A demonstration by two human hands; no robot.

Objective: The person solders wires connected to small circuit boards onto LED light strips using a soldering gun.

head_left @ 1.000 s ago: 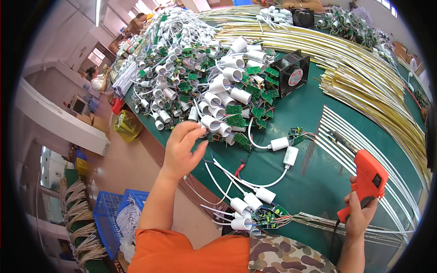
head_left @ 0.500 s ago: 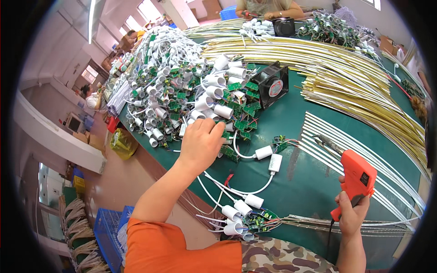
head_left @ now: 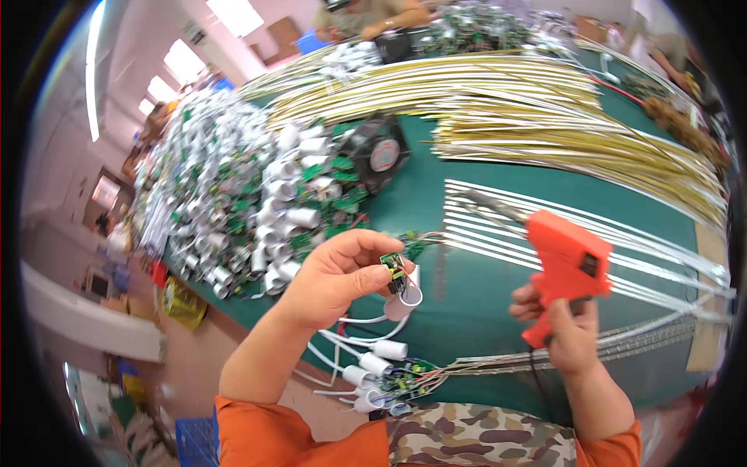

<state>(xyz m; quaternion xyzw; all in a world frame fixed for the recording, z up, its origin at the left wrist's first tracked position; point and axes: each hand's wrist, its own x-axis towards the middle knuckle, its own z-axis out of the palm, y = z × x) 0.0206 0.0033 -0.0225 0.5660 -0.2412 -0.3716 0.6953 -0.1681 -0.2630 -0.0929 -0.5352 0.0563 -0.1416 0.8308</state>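
My left hand (head_left: 334,276) is raised above the green table (head_left: 482,303) and pinches a small green circuit board (head_left: 393,266) with a white cylindrical housing (head_left: 405,300) hanging just under it on thin wires. My right hand (head_left: 564,331) grips the handle of an orange glue gun (head_left: 566,268), held upright to the right of the board, its metal nozzle (head_left: 486,204) pointing up and left. The two hands are apart.
A big heap of white housings and green boards (head_left: 233,202) covers the table's left. A black fan (head_left: 375,152) sits behind it. Yellow and white strip bundles (head_left: 576,132) fill the back and right. A few finished pieces (head_left: 389,377) lie near my body. Another person (head_left: 366,15) works at the far side.
My left hand has left the heap and lifted a board with its white housing toward me. The glue gun has come up and closer to the middle.
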